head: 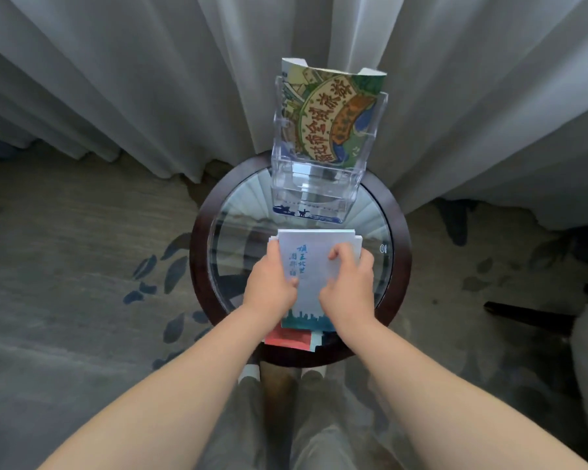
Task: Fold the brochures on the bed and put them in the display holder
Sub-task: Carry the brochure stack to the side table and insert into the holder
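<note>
Standing over a small round bench (pixel 197 259) with a glass top, close against a pale curtain (pixel 116 79). Gripping a stack of folded brochures (pixel 314 269) from both sides: left hand (pixel 272 283) on the left edge with fingers (pixel 273 247) curled round it, right hand (pixel 348 293) on the right edge with one fingertip pressed down on the pale top cover. Both closed on the paper, neither slack. Hard to say whether resting on the glass or lifted just clear of it. Sits just in front of the clear display holder (pixel 319 188), not yet in it. Already carrying a green illustrated brochure (pixel 333 110) upright in the back pocket, and what looks like a blue-printed sheet (pixel 306 213) low in the front. Under the stack, toward the near rim, showing a red cover (pixel 287 339).

By the look of it, light, thin and floppy, probably smooth-coated, so likely to fan out or slide apart under a loose hold; slightly stepped at the top right corner. Best pinched at the long sides about halfway up, then squared against the glass. After that, probably one at a time by the upper half, kept upright, bottom edge first into an empty pocket. Worth steadying the holder too: light plastic, liable to skid or tip on glass.
</note>
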A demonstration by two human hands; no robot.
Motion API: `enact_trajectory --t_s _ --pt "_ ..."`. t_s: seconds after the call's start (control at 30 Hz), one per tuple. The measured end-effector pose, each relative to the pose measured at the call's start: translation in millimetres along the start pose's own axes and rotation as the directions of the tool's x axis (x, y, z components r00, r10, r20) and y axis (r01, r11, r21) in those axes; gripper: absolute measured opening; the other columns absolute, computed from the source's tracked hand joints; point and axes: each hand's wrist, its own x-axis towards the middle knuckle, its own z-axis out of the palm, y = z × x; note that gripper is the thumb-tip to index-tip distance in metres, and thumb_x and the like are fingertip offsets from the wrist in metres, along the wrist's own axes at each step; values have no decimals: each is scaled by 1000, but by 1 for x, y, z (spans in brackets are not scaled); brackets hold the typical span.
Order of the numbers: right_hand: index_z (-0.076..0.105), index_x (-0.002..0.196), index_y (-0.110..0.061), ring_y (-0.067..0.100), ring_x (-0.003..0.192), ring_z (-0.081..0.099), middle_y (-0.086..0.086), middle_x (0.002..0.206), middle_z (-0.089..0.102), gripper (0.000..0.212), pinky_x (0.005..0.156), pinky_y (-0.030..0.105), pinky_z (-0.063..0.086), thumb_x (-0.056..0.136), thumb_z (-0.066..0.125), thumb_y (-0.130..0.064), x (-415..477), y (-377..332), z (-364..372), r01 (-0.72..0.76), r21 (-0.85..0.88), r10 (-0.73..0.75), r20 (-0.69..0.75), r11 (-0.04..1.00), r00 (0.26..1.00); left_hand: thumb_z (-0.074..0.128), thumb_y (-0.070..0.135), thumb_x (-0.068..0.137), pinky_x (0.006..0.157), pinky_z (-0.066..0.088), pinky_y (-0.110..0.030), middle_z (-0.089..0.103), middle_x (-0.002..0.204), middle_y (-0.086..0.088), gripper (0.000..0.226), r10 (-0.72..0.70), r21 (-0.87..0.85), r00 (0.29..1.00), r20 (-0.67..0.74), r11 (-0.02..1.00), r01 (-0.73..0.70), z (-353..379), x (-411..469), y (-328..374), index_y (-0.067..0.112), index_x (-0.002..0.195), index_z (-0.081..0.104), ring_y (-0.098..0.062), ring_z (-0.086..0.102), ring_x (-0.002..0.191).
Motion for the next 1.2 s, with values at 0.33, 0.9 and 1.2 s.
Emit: enact_trajectory --t_s 0.33,0.9,1.2 --pt "0 149 -67 13 98 47 -4 122 32 111 76 31 54 92 57 9 14 -91 -107 252 101 -243 -98 962 965 67 -1 90 88 54 -46 50 139 -11 112 274 -37 936 -223 957 -289 -92 -8 104 42 161 -8 -25 55 117" --pt "34 145 -56 23 108 50 -1 129 36 98 80 26 56 84 50 18 92 -154 -169 449 182 -426 -149 875 892 56 -9 87 67 57 -47 53 114 -2 81 412 108 852 -324 910 -400 -160 58 184 45 138 25 -29 59 92" --pt "40 150 -43 19 110 49 3 129 38 86 78 -1 42 88 51 16 122 -139 -148 505 183 -479 -172 843 861 63 -11 85 70 59 -52 54 121 -5 88 436 116 829 -350 899 -423 -143 91 167 45 141 23 -30 59 98"
